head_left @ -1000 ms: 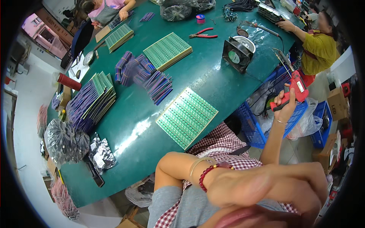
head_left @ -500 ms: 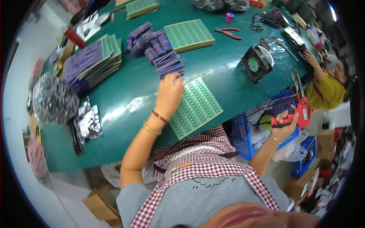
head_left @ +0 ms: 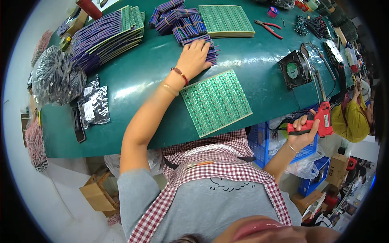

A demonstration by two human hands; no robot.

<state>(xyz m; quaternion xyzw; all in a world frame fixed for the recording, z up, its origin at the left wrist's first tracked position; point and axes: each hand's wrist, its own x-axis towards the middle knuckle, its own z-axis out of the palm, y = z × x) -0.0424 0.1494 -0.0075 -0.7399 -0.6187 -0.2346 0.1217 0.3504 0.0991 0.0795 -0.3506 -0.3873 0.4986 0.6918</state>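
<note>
My left hand (head_left: 193, 60) lies palm down with its fingers stretched over a loose pile of short purple wires (head_left: 213, 56). What is under the palm is hidden. Just nearer to me, a green circuit board panel (head_left: 217, 102) with rows of small identical boards lies flat and slightly turned on the table. Off to the right, my right hand (head_left: 300, 135) is wrapped round the grip of a red soldering gun (head_left: 324, 120), whose metal end points up and away, by the black fan. Rubber-banded bundles of purple wires (head_left: 175, 19) lie just beyond the loose pile.
A stack of green panels (head_left: 227, 20) and red-handled pliers (head_left: 269, 28) lie at the back. To the right stands a black fan (head_left: 294, 69). Wired panels (head_left: 106, 38) and bagged parts (head_left: 58, 77) occupy the left. A blue crate (head_left: 258, 143) sits below the table edge.
My left hand has gone from a closed shape at the wires' near edge to lying spread over them. The right hand still grips the soldering gun. The whole view has shifted.
</note>
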